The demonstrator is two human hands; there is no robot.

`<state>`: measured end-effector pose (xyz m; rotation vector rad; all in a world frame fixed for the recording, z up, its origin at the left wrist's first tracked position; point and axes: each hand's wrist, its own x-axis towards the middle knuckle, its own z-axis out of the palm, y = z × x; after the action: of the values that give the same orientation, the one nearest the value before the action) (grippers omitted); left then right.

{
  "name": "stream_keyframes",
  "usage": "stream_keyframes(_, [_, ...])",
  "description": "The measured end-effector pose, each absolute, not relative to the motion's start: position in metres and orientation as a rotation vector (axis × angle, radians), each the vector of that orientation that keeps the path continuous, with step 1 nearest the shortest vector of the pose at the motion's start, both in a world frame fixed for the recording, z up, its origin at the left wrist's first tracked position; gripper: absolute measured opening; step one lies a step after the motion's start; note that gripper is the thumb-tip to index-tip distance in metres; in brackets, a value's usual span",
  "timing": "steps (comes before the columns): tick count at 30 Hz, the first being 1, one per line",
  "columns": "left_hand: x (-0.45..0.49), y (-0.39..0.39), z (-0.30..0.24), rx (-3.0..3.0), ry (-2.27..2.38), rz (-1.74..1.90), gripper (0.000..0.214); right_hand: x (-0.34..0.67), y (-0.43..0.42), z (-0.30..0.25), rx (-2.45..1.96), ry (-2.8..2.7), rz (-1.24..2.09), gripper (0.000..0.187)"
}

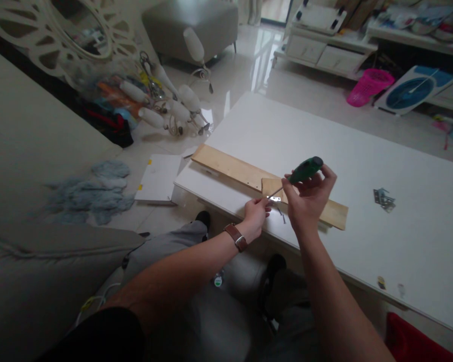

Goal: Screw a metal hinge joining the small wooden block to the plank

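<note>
My right hand (pixel 310 197) is closed around the green handle of a screwdriver (pixel 305 170), whose metal shaft slants down to the left. My left hand (pixel 257 211), with a brown watch strap on the wrist, pinches at the shaft's tip, right by a small metal hinge (pixel 275 199). The hinge lies on a long pale wooden board (pixel 230 167) that rests across the near corner of a white table (pixel 362 151). A smaller wood piece sits on the board under my right hand. A loose screw lies on the table just below the hinge.
A small pile of metal hinges (pixel 384 199) lies on the table to the right. On the floor to the left are a white panel (pixel 158 178), a chandelier with white shades (pixel 169 103) and blue-grey cloth (pixel 94 193). A pink basket (pixel 369 86) stands far back.
</note>
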<state>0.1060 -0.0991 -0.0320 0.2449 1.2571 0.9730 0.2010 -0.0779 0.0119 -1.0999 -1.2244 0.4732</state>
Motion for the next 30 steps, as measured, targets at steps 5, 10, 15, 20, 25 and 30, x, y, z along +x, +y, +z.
stream_keyframes(5, [0.1063, -0.0988, -0.0313, 0.229, 1.271, 0.974, 0.012, 0.2006, -0.0794, 0.0131, -1.117, -1.207, 0.454, 0.065])
stream_keyframes(10, [0.1063, -0.0992, -0.0322, 0.252, 1.266, 0.974, 0.01, 0.1995, -0.08, 0.0143, -1.087, -1.236, 0.483, 0.063])
stream_keyframes(15, [0.1058, -0.0998, -0.0319, 0.252, 1.254, 0.98, 0.009, 0.2021, -0.0778, 0.012, -1.14, -1.216, 0.439, 0.069])
stream_keyframes(20, [0.1056, -0.1002, -0.0323, 0.248, 1.275, 0.981, 0.009, 0.201, -0.0806, 0.0114, -1.112, -1.223, 0.51, 0.065])
stream_keyframes(25, [0.1055, -0.0993, -0.0297, 0.234, 1.258, 0.975, 0.012, 0.2006, -0.0785, 0.0112, -1.127, -1.252, 0.468, 0.064])
stream_keyframes(30, [0.1059, -0.098, -0.0288, 0.231, 1.278, 0.969, 0.015, 0.2027, -0.0754, 0.0084, -1.142, -1.197, 0.447, 0.062])
